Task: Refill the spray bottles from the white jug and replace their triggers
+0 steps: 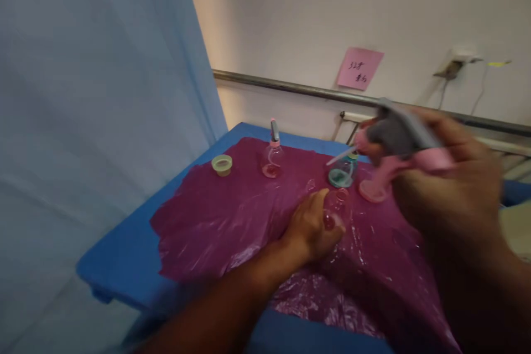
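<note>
My left hand point(311, 227) is wrapped round a clear pinkish bottle point(341, 204) with its top uncovered, standing on the purple plastic sheet point(199, 232). Raised at the right, my right hand point(460, 177) grips a grey and pink spray nozzle point(394, 133), blurred by motion. Its thin dip tube points left, apart from the bottle. Behind the left hand stands a bottle with teal liquid point(341, 178). A pink funnel-like piece point(373, 192) shows just below the nozzle, partly hidden by my right hand.
Farther back, a clear spray bottle point(272, 161) with pink parts stands upright. A small pale green cup point(222, 165) sits to its left. The sheet covers a blue table point(120, 254). A metal rail point(290, 87) runs along the wall, and a blue curtain point(99, 94) hangs at left.
</note>
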`<state>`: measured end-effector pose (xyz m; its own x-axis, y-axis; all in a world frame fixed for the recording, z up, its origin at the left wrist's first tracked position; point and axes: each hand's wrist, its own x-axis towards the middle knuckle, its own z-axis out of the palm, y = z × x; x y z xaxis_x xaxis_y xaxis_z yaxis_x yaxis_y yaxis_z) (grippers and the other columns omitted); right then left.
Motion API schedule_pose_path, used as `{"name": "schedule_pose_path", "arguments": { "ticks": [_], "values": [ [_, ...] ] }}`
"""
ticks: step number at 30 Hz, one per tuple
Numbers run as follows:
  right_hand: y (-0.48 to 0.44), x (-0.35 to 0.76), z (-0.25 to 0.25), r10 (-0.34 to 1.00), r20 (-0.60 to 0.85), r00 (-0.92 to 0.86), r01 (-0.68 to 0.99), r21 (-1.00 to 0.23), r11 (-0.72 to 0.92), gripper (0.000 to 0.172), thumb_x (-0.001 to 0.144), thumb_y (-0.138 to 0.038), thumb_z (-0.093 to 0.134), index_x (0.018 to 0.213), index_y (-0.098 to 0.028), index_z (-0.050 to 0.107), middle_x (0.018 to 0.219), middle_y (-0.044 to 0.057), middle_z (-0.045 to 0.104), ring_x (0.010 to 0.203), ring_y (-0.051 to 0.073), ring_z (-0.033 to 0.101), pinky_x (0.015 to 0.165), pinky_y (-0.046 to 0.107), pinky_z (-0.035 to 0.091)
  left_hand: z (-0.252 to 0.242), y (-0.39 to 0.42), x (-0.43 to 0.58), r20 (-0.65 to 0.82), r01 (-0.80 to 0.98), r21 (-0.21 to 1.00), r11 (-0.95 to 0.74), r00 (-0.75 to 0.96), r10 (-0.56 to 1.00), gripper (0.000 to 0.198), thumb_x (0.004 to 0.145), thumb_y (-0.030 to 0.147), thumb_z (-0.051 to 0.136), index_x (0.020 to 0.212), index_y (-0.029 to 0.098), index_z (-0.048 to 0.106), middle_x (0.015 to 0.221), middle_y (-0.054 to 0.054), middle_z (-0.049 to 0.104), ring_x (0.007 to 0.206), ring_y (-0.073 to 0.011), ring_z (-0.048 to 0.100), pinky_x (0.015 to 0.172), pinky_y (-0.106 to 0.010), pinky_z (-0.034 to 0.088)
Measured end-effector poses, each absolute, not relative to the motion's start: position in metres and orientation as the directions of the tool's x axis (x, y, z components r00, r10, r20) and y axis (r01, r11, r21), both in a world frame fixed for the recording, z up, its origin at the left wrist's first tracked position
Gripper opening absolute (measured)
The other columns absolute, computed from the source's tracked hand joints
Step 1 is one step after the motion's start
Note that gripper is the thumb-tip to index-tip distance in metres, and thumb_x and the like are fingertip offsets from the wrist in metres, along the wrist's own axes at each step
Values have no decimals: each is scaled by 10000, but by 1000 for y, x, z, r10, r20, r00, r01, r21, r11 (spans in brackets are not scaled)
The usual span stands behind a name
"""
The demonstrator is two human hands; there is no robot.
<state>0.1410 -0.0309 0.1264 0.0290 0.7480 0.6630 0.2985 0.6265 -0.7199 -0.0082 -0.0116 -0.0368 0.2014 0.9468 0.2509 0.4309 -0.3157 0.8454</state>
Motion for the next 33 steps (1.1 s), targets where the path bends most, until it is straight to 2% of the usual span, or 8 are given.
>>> {"name": "schedule_pose_path", "arguments": {
  "ticks": [4, 7, 9, 13, 17, 22, 27, 33],
  "values": [
    [-61, 181, 138, 733, 587, 344, 326, -807, 493, 309, 977, -312, 833, 1269, -410, 805, 1442, 65, 759, 1412, 410, 730, 1114, 569, 677, -32, -14, -12, 217, 451, 825, -342, 305, 927, 873, 889, 333, 869, 1684, 248, 518, 1698, -167, 624, 1568, -424, 604, 1349, -622, 472],
    [-68, 192, 127, 774, 510, 375, 255, -860, 443, 406, 951, -367, 864, 1348, -409, 787, 1337, 87, 814, 1258, 404, 802, 1012, 599, 720, -29, -13, -18, 207, 437, 816, -378, 389, 898, 890, 915, 369, 855, 1709, 218, 482, 1748, -193, 566, 1620, -429, 551, 1373, -629, 431],
    [-64, 198, 112, 804, 455, 382, 232, -890, 393, 390, 919, -370, 899, 1299, -385, 810, 1210, 79, 845, 1097, 366, 840, 927, 568, 738, -27, -12, -20, 221, 426, 808, -408, 422, 879, 874, 942, 393, 841, 1715, 220, 473, 1757, -191, 555, 1638, -422, 531, 1383, -626, 412],
    [-47, 206, 75, 884, 397, 247, 146, -917, 371, 408, 864, -299, 935, 1257, -338, 833, 1107, 41, 851, 956, 255, 837, 918, 448, 722, -23, -13, -20, 240, 415, 800, -433, 440, 865, 826, 978, 443, 826, 1707, 235, 498, 1750, -170, 568, 1624, -391, 551, 1386, -587, 417],
    [-32, 206, 46, 938, 343, 47, 48, -939, 340, 398, 847, -344, 957, 1224, -295, 838, 1015, 47, 856, 910, 238, 825, 864, 392, 697, -14, -18, -18, 242, 369, 832, -415, 432, 869, 841, 906, 335, 872, 1681, 331, 545, 1703, -98, 623, 1567, -369, 609, 1348, -567, 484],
    [-27, 207, 19, 972, 228, 55, -23, -973, 230, 421, 800, -459, 1018, 1134, -263, 853, 1015, 64, 854, 855, 233, 776, 743, 336, 635, -5, -23, -19, 172, 305, 889, -341, 469, 866, 909, 834, 276, 897, 1678, 357, 568, 1707, -81, 619, 1584, -376, 599, 1356, -575, 486],
    [-27, 211, -3, 993, 118, -24, -145, -983, 113, 365, 832, -499, 998, 1070, -256, 865, 936, 79, 839, 808, 262, 767, 749, 385, 645, -4, -23, -17, 45, 206, 961, -182, 534, 844, 951, 838, 286, 893, 1712, 333, 522, 1663, -85, 677, 1478, -378, 704, 1262, -556, 594],
    [-35, 212, -24, 999, 41, 28, -266, -963, 47, 381, 945, -573, 888, 1179, -276, 844, 1010, 91, 841, 885, 282, 791, 822, 426, 667, -4, -27, -16, 23, 24, 999, -47, 614, 789, 888, 906, 317, 831, 1727, 299, 493, 1660, -113, 684, 1537, -397, 670, 1295, -586, 565]
  ]
}}
